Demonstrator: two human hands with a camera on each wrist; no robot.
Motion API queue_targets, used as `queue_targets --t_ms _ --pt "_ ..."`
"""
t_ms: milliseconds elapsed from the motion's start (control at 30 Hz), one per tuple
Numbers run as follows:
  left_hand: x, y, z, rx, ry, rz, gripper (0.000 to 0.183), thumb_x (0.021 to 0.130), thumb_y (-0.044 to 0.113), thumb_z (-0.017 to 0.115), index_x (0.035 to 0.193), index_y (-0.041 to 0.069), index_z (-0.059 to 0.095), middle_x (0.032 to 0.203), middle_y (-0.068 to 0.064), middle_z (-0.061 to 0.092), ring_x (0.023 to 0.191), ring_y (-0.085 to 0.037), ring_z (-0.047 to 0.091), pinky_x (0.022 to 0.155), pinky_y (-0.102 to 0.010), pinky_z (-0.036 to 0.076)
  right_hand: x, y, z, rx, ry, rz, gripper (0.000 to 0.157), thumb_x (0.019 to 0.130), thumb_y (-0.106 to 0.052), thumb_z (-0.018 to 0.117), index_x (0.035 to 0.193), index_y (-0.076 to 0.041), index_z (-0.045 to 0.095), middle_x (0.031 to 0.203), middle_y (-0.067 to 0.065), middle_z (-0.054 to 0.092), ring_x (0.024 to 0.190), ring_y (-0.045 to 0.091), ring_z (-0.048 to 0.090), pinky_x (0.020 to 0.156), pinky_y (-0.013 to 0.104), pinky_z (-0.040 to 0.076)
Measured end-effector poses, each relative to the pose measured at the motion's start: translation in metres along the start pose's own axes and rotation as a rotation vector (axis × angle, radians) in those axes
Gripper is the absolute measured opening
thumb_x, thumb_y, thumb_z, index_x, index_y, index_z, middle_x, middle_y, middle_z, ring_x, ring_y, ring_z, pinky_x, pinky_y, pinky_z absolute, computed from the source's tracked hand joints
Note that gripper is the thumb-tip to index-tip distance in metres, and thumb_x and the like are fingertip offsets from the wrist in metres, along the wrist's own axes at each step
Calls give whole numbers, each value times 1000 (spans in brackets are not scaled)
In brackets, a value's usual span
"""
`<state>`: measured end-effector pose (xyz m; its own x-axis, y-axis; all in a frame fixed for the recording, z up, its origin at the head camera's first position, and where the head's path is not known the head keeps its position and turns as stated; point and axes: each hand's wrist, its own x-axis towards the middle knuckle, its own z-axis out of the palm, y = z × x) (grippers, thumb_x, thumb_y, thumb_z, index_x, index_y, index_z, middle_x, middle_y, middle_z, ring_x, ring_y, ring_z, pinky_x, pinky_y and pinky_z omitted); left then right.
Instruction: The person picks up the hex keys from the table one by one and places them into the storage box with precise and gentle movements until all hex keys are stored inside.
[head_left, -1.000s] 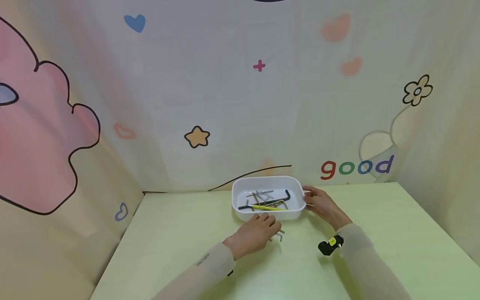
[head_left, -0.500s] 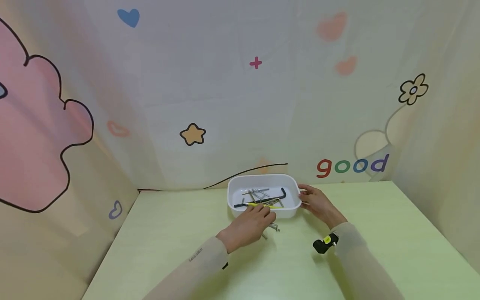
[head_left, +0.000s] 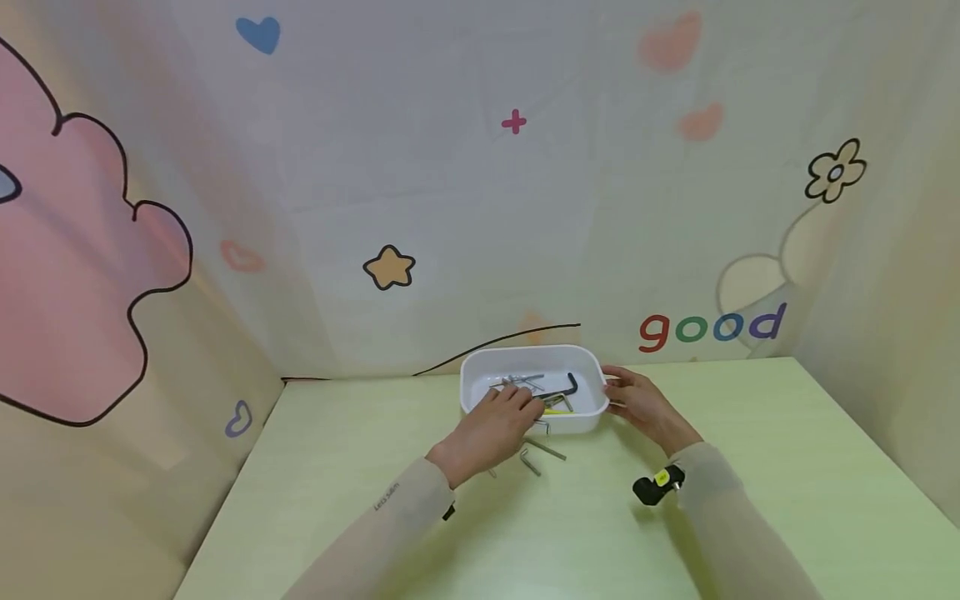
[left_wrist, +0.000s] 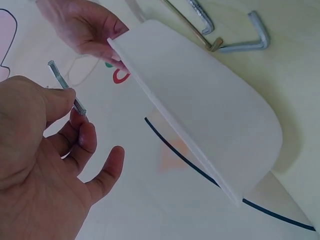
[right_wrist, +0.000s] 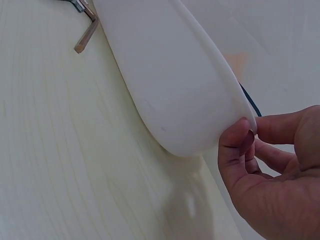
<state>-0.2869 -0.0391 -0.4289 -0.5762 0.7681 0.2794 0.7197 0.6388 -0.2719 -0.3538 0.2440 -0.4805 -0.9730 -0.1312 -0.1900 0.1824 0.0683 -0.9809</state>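
In the left wrist view, my left hand point(left_wrist: 55, 145) pinches a small silver hex key point(left_wrist: 65, 85) between thumb and fingertips. The head view has this left hand point(head_left: 489, 429) above the front rim of a white plastic box point(head_left: 581, 422), its fingers over the opening. My right hand point(right_wrist: 270, 170) grips the box's right end, thumb and fingers at the rim. Inside the box lie a large black hex key point(head_left: 572, 383), a yellow stick-like piece point(head_left: 555, 412) and several smaller metal keys, partly hidden by the left hand.
Loose hex keys lie on the pale green table point(head_left: 585, 533) in front of the box, among them a long one point(head_left: 546, 448) and a short bent one point(head_left: 530, 462). A printed cloth point(head_left: 450, 167) hangs close behind the box.
My left hand has moved forward from the table to over the box's front rim, carrying a hex key. Loose keys on the table show more plainly. The right hand keeps its grip.
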Motion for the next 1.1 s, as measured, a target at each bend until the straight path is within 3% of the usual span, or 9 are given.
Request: queue_targets --t_ms 333,533,867,1100 --pt "7 -9 -5 -17 0 -48 12 104 18 44 112 18 53 108 3 55 99 -16 50 87 -31 48 2 -1 4 8 -2 16 52 102 -4 43 152 -3 30 126 15 45 112 25 48 83 21 53" --pt "13 -12 -6 -4 -3 -56 12 103 14 44 112 17 52 106 3 54 95 -16 46 83 -29 45 -2 1 2 1 2 -2 51 102 -4 42 151 -1 30 123 14 45 108 23 48 82 21 53" --pt "22 -28 -2 -44 -72 -121 7 104 16 45 109 17 49 110 3 53 100 -16 47 85 -31 45 0 3 4 0 -14 -6 51 101 -3 43 150 1 30 118 11 48 104 19 52 82 21 53" --pt "28 -37 6 -66 -108 -153 8 105 17 42 108 18 49 109 4 53 99 -15 46 87 -31 43 0 0 4 -8 4 10 52 101 -4 43 152 -1 29 126 15 44 110 24 49 82 21 53"
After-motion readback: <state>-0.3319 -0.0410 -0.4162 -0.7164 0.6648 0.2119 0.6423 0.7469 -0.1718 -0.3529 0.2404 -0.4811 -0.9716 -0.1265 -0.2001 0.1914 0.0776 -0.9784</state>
